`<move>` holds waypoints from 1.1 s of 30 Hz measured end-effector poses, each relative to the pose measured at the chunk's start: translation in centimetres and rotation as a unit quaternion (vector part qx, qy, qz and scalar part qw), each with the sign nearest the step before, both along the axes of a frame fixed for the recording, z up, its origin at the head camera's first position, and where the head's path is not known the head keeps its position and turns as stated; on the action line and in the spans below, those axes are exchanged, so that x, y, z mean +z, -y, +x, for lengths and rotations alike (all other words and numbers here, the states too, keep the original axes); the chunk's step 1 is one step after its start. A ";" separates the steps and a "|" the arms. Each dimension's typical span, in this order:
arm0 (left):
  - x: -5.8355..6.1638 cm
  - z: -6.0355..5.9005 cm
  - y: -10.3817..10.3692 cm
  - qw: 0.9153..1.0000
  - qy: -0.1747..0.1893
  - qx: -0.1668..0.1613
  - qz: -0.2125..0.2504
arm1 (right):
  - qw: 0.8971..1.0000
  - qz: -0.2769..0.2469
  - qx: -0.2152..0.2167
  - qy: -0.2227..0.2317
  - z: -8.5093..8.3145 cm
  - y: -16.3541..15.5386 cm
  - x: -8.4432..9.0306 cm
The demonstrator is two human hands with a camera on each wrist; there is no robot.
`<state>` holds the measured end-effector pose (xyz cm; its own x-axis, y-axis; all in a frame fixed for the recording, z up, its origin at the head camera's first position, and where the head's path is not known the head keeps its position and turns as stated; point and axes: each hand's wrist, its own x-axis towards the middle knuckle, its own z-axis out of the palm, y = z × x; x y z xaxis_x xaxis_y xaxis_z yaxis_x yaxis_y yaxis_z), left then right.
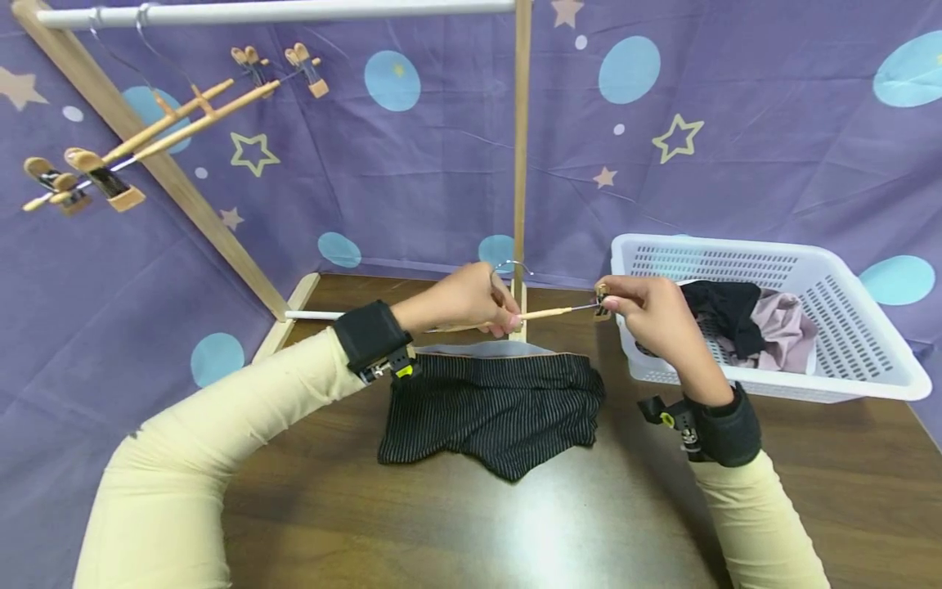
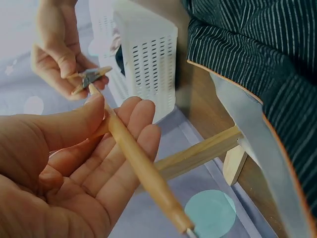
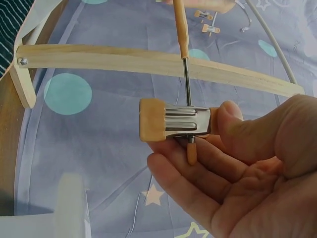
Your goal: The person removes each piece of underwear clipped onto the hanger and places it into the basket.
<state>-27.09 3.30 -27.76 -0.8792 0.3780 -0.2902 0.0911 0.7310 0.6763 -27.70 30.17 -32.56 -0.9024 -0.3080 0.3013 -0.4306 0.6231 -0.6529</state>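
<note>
My left hand [image 1: 468, 298] pinches the tan bar of a clip hanger [image 1: 545, 314] near its middle, and the metal hook curves up above the knuckles. At the bar's right end my right hand [image 1: 651, 315] holds a hanger clip [image 3: 188, 121] between thumb and fingers. In the right wrist view the clip sits across the thin metal rod, its padded end pointing away from the thumb. The hanger's left end is hidden behind my left hand. Below both hands, dark pinstriped shorts [image 1: 493, 409] with a grey inner waistband lie on the table, apart from the hanger.
A white perforated basket [image 1: 876, 327] on the right holds a black garment [image 1: 724, 315] and a pinkish one [image 1: 783, 331]. Two clip hangers [image 1: 199, 114] hang at upper left from the rack's white rail [image 1: 294, 11]. The rack's wooden post [image 1: 522, 147] stands behind my hands.
</note>
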 end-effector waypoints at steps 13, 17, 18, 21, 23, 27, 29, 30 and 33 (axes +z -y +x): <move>0.5 1.4 -0.8 0.997 -0.013 -0.058 -0.056 | 0.999 0.000 0.050 0.000 -0.4 0.0 -0.3; 0.6 1.6 -1.2 0.997 0.022 -0.052 -0.054 | 0.998 0.007 0.061 -0.015 -0.6 0.0 -0.7; 0.6 1.7 -1.2 0.997 0.028 -0.049 -0.054 | 0.998 0.009 0.062 -0.018 -0.7 0.1 -0.8; 0.7 1.7 -1.5 0.996 0.036 -0.044 -0.062 | 0.997 0.011 0.069 -0.025 -0.8 0.2 -1.0; 0.7 1.7 -1.7 0.996 0.036 -0.039 -0.069 | 0.997 0.011 0.071 -0.026 -0.9 0.2 -1.0; 0.7 1.9 -2.0 0.996 0.035 -0.035 -0.070 | 0.997 0.008 0.076 -0.027 -0.9 0.3 -1.1; 0.7 2.1 -2.1 0.997 0.033 -0.037 -0.065 | 0.997 0.008 0.077 -0.026 -1.0 0.3 -1.1; 0.7 2.2 -2.1 0.997 0.032 -0.038 -0.063 | 0.997 0.008 0.077 -0.026 -1.0 0.3 -1.1; 0.7 2.5 -2.2 0.996 0.026 -0.046 -0.067 | 0.997 0.011 0.077 -0.025 -1.0 0.3 -1.1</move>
